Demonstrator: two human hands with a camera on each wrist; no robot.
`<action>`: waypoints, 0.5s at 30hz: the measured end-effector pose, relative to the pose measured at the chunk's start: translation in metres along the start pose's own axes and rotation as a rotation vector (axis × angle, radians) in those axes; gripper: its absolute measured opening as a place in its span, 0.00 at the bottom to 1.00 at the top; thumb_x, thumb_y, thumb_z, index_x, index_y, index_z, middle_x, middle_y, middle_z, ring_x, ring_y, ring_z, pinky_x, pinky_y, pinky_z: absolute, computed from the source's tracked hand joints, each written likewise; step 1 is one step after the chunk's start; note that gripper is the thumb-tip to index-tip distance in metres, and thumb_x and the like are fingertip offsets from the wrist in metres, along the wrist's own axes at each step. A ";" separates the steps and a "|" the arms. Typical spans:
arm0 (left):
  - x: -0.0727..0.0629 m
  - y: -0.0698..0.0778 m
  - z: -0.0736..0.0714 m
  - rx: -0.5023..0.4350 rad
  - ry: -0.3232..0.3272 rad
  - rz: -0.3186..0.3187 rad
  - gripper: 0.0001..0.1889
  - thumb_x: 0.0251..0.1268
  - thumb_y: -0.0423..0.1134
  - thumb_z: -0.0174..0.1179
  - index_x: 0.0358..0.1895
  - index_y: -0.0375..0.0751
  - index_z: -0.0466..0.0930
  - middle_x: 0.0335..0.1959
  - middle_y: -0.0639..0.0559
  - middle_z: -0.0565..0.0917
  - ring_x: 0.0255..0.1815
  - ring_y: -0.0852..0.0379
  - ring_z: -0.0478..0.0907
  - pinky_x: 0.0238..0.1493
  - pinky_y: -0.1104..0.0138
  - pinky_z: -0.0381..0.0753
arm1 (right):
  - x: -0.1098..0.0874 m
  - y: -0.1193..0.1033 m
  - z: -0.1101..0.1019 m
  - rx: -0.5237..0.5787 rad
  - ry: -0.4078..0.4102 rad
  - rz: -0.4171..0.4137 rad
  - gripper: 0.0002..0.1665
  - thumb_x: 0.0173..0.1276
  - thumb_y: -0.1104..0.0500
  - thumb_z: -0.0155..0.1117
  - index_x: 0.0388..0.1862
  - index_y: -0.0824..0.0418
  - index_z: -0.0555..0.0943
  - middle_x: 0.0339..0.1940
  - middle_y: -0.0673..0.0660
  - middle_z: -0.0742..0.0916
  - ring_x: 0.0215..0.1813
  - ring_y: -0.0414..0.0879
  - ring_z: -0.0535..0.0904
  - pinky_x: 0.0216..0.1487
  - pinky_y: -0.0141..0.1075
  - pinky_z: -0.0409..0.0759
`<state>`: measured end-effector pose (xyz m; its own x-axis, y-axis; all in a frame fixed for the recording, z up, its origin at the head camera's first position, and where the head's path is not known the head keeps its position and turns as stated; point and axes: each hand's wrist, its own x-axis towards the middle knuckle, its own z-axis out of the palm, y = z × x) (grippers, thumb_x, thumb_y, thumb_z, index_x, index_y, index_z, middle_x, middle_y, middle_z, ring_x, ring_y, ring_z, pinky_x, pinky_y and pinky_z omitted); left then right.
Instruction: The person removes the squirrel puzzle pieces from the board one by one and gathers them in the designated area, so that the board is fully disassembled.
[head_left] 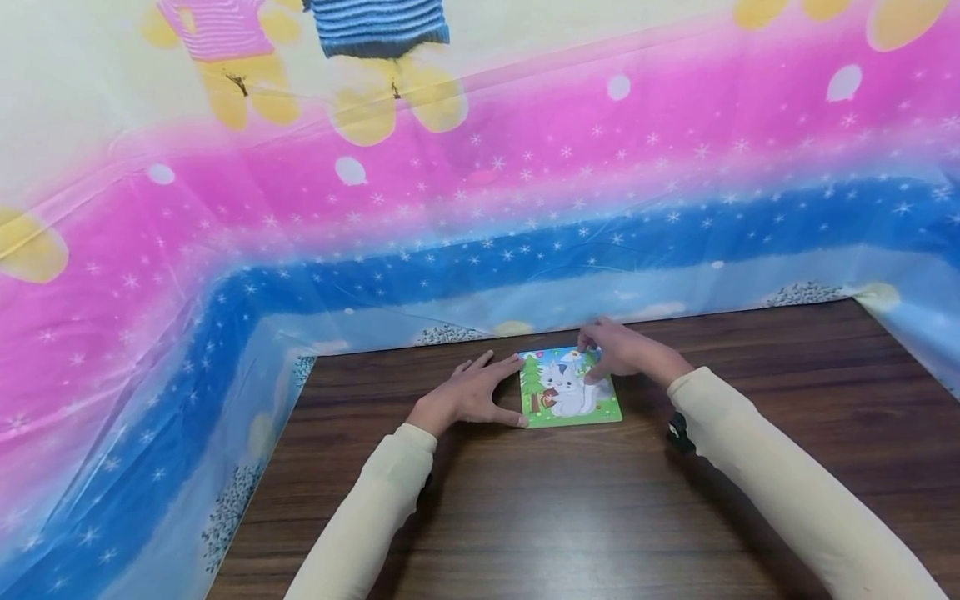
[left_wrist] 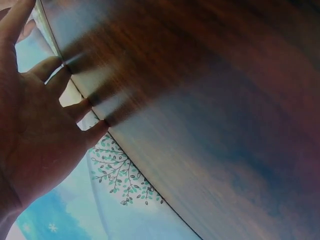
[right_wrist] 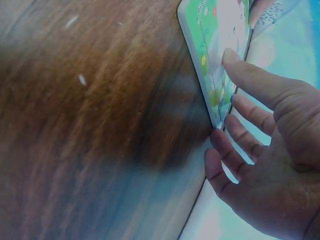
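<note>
A thin, square picture board (head_left: 546,408) lies flat on the wooden table, printed with a white cartoon animal, green trees and grass. At its left side is my left hand (head_left: 472,393), fingers spread, with the index fingertip by the far left corner and the thumb tip by the near left one. My right hand (head_left: 618,348) reaches over the far right corner. In the right wrist view, the thumb (right_wrist: 232,57) rests on the printed face, while the other fingers, loosely bent, lie along the board's edge. The left wrist view shows the left fingers (left_wrist: 60,82) spread across the table's edge.
The dark wood-grain table (head_left: 570,517) ends close behind the board. A cloth backdrop (head_left: 465,217) with pink and blue bands and snowflakes rises past its far and left edges. A small black device (head_left: 678,432) is at the right wrist.
</note>
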<state>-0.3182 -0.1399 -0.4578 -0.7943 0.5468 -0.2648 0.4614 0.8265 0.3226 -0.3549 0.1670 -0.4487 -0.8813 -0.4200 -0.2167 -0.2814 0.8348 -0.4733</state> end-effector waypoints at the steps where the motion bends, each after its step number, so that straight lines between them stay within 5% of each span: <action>1: 0.000 0.000 0.000 0.000 -0.001 0.000 0.55 0.61 0.72 0.67 0.88 0.68 0.47 0.90 0.64 0.47 0.92 0.46 0.36 0.87 0.38 0.40 | 0.000 0.000 0.001 0.000 0.006 -0.001 0.28 0.66 0.53 0.81 0.58 0.58 0.78 0.65 0.63 0.76 0.68 0.59 0.75 0.67 0.58 0.77; 15: 0.000 0.003 -0.002 0.008 -0.003 0.004 0.54 0.62 0.72 0.68 0.87 0.66 0.49 0.90 0.62 0.48 0.92 0.45 0.37 0.87 0.37 0.41 | 0.000 0.021 0.010 0.067 0.061 -0.093 0.32 0.67 0.51 0.80 0.65 0.59 0.78 0.66 0.64 0.77 0.70 0.61 0.74 0.70 0.60 0.74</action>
<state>-0.3176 -0.1383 -0.4548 -0.7911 0.5505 -0.2667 0.4675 0.8253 0.3168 -0.3574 0.1806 -0.4666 -0.8748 -0.4699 -0.1180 -0.3385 0.7671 -0.5450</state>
